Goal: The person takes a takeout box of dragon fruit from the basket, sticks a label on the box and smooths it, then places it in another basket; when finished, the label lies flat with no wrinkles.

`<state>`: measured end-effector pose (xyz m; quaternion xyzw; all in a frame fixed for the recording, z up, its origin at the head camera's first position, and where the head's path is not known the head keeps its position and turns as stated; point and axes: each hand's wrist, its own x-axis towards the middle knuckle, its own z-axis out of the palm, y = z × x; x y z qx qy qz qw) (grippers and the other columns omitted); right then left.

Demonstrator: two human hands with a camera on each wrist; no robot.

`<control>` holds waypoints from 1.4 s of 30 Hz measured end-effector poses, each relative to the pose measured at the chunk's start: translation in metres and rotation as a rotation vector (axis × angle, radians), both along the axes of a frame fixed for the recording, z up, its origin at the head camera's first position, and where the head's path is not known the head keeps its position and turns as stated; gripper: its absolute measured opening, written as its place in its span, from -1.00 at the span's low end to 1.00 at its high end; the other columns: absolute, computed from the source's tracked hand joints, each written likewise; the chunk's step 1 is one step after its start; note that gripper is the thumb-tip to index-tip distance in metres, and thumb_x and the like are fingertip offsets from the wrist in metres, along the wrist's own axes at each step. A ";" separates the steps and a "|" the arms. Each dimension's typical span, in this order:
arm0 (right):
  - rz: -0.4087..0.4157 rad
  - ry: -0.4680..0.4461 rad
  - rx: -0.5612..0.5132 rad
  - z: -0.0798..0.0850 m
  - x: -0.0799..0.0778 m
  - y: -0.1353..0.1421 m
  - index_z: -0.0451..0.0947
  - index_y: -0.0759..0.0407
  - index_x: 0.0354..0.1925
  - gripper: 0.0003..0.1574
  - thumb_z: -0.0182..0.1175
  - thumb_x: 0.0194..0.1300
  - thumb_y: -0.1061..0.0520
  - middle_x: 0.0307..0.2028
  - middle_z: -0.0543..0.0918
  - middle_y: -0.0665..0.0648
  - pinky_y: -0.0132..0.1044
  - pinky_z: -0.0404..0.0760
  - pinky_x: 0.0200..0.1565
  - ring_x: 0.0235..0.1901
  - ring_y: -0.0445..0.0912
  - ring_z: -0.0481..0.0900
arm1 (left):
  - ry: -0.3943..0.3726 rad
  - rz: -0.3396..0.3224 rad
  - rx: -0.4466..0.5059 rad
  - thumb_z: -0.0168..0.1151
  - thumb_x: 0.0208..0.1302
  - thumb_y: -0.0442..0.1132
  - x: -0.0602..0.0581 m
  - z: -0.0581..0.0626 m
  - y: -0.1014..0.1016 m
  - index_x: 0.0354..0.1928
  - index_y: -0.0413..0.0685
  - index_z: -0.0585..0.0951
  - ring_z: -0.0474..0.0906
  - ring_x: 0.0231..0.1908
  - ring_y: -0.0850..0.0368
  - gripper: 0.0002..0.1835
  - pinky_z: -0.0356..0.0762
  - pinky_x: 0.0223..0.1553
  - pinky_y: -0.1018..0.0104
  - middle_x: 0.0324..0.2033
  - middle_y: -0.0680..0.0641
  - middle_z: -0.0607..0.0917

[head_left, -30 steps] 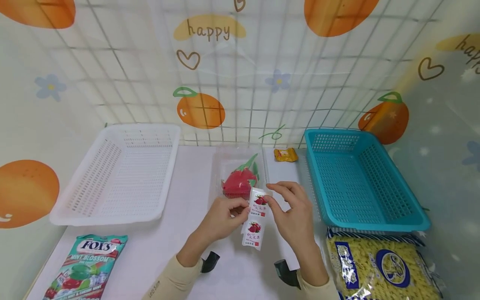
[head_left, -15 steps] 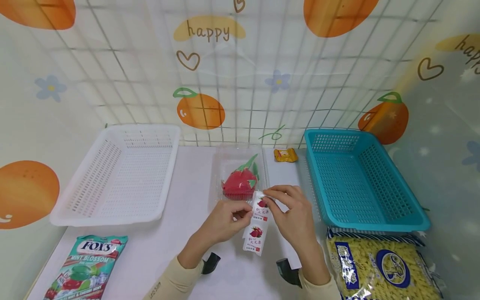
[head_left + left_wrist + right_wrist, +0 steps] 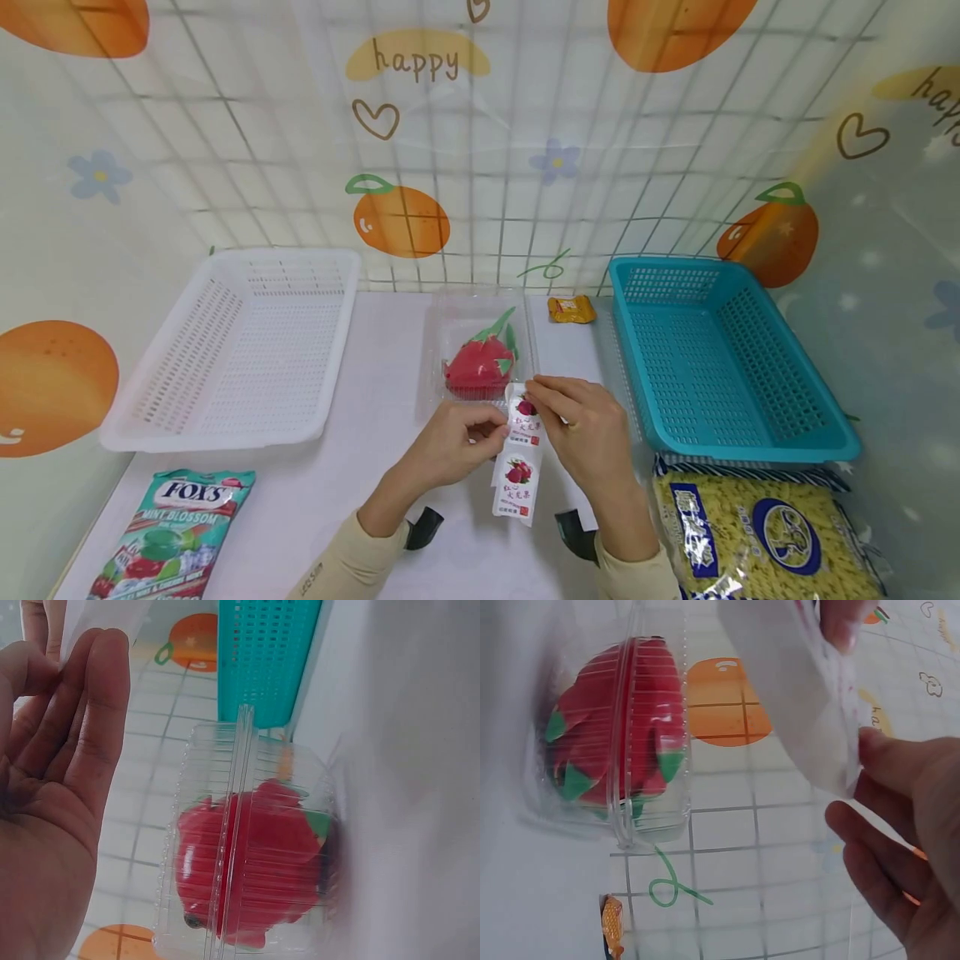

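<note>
Item: bare strip of white table [image 3: 386, 350], left of centre, between the white basket [image 3: 288, 350] and the clear box [image 3: 450, 312]; passable along its length.
Item: narrower lane, right of centre, between that box and the teal basket [image 3: 697, 367]; the gold packet [image 3: 572, 309] lies at its far end, my right hand [image 3: 588, 429] fills the near end.
Item: label strip [image 3: 517, 483], lower centre, hanging between my right hand and my left hand [image 3: 453, 446]; blocks the middle.
Item: open table, lower left, between candy bag [image 3: 176, 533] and my left sleeve [image 3: 352, 550].
Item: pasta bag [image 3: 772, 533], lower right, close against the teal basket; obstructs.
</note>
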<state>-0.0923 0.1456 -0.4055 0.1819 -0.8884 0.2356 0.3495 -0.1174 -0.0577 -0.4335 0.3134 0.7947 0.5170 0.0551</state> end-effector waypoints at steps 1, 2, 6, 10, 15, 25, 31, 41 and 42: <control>-0.001 0.005 0.004 0.000 0.000 0.000 0.83 0.14 -0.16 -0.60 0.63 -0.05 0.23 -0.19 0.84 0.13 -0.14 0.75 -0.18 -0.19 0.03 0.78 | -0.008 0.000 0.002 0.27 0.32 -0.37 0.000 0.000 0.000 -0.30 -0.10 0.75 0.57 -0.44 0.40 -0.89 0.65 -0.34 0.46 -0.47 0.00 0.74; -0.002 0.010 0.006 -0.001 -0.001 0.000 0.83 0.14 -0.15 -0.61 0.62 -0.05 0.23 -0.18 0.84 0.13 -0.14 0.75 -0.17 -0.18 0.02 0.77 | -0.017 0.001 0.002 0.27 0.33 -0.37 0.001 0.001 0.000 -0.30 -0.10 0.75 0.58 -0.44 0.40 -0.90 0.65 -0.34 0.46 -0.46 -0.01 0.74; -0.009 0.037 0.023 -0.002 -0.002 -0.001 0.83 0.14 -0.15 -0.62 0.62 -0.03 0.23 -0.16 0.84 0.12 -0.13 0.73 -0.17 -0.16 0.01 0.74 | -0.067 -0.003 0.006 0.27 0.35 -0.36 0.001 0.001 0.001 -0.27 -0.11 0.76 0.60 -0.44 0.37 -0.90 0.67 -0.35 0.45 -0.43 -0.03 0.76; -0.013 0.050 0.030 -0.004 -0.003 -0.001 0.83 0.13 -0.15 -0.62 0.62 -0.03 0.22 -0.17 0.84 0.12 -0.14 0.71 -0.18 -0.18 0.01 0.73 | -0.116 -0.013 0.013 0.26 0.37 -0.35 0.001 -0.002 0.001 -0.23 -0.12 0.76 0.63 -0.42 0.35 -0.89 0.70 -0.35 0.43 -0.39 -0.06 0.78; -0.004 0.050 0.013 -0.006 -0.004 -0.002 0.83 0.15 -0.15 -0.61 0.63 -0.04 0.23 -0.18 0.84 0.13 -0.15 0.72 -0.21 -0.21 0.00 0.75 | -0.154 -0.019 0.028 0.25 0.38 -0.35 0.000 -0.004 0.001 -0.22 -0.14 0.76 0.65 -0.42 0.34 -0.88 0.71 -0.35 0.41 -0.37 -0.09 0.78; 0.086 -0.027 -0.118 -0.012 -0.007 0.002 0.83 0.16 -0.21 -0.70 0.58 0.00 0.29 -0.27 0.83 0.10 -0.25 0.75 -0.27 -0.24 -0.06 0.74 | -0.152 -0.057 -0.001 0.22 0.41 -0.34 -0.002 -0.004 -0.002 -0.25 -0.06 0.72 0.64 -0.42 0.33 -0.88 0.70 -0.35 0.38 -0.42 0.01 0.74; 0.100 -0.056 -0.128 -0.014 -0.007 0.004 0.83 0.13 -0.19 -0.68 0.56 0.01 0.30 -0.31 0.82 0.09 -0.27 0.75 -0.25 -0.25 -0.07 0.77 | -0.166 -0.081 -0.058 0.20 0.44 -0.29 -0.004 -0.004 -0.006 -0.24 -0.01 0.71 0.66 -0.43 0.24 -0.88 0.68 -0.36 0.37 -0.45 0.05 0.72; 0.149 -0.157 -0.156 -0.010 -0.004 0.007 0.83 0.11 -0.18 -0.69 0.53 0.05 0.31 -0.29 0.83 0.05 -0.29 0.76 -0.25 -0.26 -0.10 0.80 | -0.151 0.049 -0.117 0.08 0.56 -0.15 -0.009 0.002 -0.016 -0.25 0.02 0.67 0.57 -0.50 0.25 -0.78 0.55 -0.42 0.41 -0.52 0.10 0.63; 0.164 -0.163 -0.158 -0.010 -0.004 0.008 0.83 0.10 -0.18 -0.70 0.53 0.05 0.32 -0.28 0.84 0.04 -0.31 0.75 -0.25 -0.26 -0.11 0.81 | -0.144 0.061 -0.122 0.09 0.55 -0.16 -0.010 0.003 -0.016 -0.19 0.03 0.67 0.53 -0.53 0.28 -0.81 0.51 -0.44 0.42 -0.55 0.12 0.61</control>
